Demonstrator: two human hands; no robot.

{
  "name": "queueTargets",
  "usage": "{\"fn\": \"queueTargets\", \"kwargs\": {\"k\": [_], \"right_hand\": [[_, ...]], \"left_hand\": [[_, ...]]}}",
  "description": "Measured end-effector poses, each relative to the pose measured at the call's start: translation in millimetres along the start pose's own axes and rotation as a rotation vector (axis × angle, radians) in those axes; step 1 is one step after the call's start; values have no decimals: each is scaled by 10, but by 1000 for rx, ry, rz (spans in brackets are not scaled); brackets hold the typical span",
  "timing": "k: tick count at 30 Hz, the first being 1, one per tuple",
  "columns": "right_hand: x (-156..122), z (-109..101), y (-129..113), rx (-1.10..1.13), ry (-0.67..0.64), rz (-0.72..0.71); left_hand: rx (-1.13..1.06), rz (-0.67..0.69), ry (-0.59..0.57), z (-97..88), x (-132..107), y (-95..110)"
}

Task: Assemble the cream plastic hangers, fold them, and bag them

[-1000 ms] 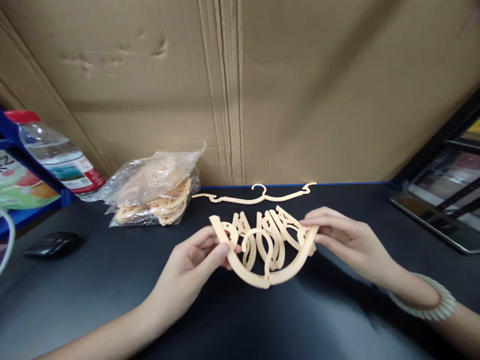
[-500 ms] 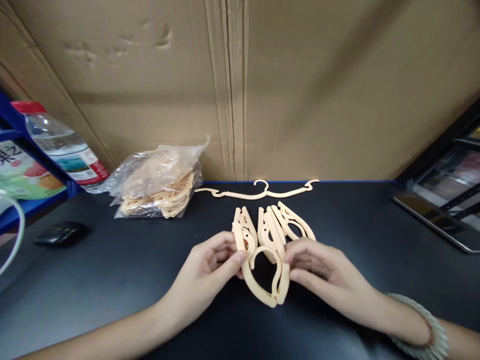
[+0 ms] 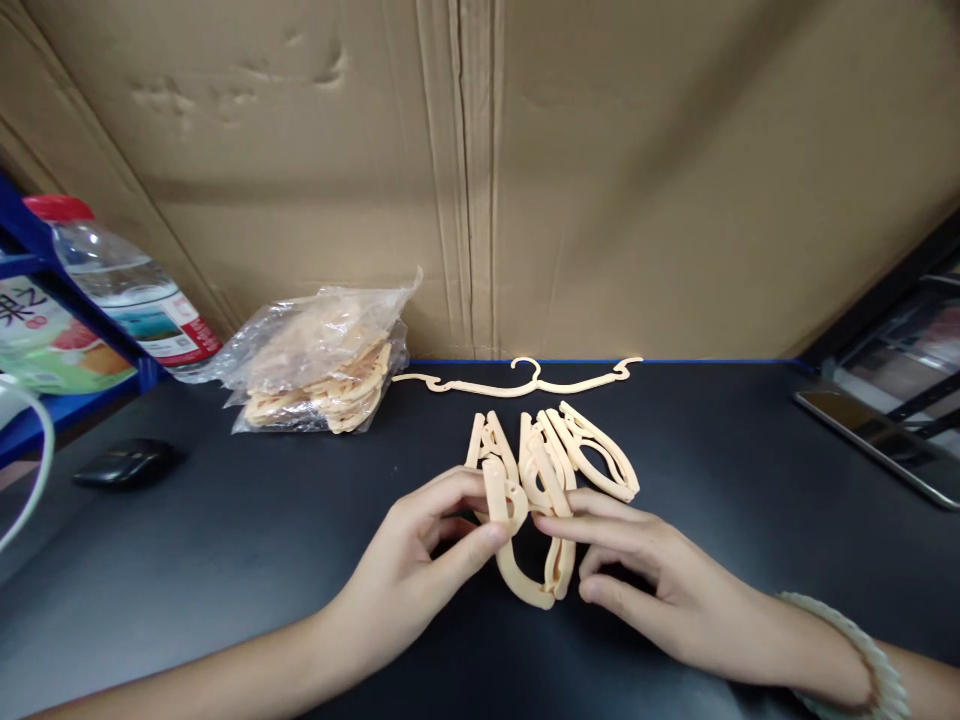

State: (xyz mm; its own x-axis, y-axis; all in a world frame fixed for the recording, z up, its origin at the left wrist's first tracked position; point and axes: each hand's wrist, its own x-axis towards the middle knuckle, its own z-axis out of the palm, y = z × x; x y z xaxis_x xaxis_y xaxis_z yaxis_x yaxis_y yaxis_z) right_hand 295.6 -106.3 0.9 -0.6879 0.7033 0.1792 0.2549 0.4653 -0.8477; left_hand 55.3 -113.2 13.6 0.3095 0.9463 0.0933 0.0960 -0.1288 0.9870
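A cream folding plastic hanger [image 3: 525, 560] sits almost fully folded between my hands, just above the black table [image 3: 225, 540]. My left hand [image 3: 420, 570] pinches its left arm between thumb and fingers. My right hand [image 3: 637, 580] presses its right arm inward with the fingertips; a pale bead bracelet [image 3: 877, 660] circles that wrist. Several folded hangers [image 3: 562, 460] of the same kind lie side by side just beyond my fingers. One unfolded hanger [image 3: 525, 382] lies flat at the table's far edge.
A clear plastic bag [image 3: 322, 365] of more folded hangers lies at the back left. A water bottle [image 3: 127, 290] stands on a blue shelf [image 3: 45, 300] at far left, with a black mouse [image 3: 124, 462] below. A cardboard wall [image 3: 480, 170] closes the back; a tablet [image 3: 877, 440] rests at right.
The hanger's two arms have been swung together from a wide curve to a narrow fold. Both hands have moved inward and toward me with it.
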Motion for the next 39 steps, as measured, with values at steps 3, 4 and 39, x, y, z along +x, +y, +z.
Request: {"fn": "queueTargets", "kwargs": {"k": [3, 4, 39], "right_hand": [[-3, -7, -44, -27, -8, -27], [-4, -12, -51, -37, -12, -35], [69, -1046, 597, -382, 421, 463]], "left_hand": [[-39, -29, 1, 6, 1, -13], [-59, -40, 4, 4, 1, -22], [554, 277, 160, -256, 107, -224]]}}
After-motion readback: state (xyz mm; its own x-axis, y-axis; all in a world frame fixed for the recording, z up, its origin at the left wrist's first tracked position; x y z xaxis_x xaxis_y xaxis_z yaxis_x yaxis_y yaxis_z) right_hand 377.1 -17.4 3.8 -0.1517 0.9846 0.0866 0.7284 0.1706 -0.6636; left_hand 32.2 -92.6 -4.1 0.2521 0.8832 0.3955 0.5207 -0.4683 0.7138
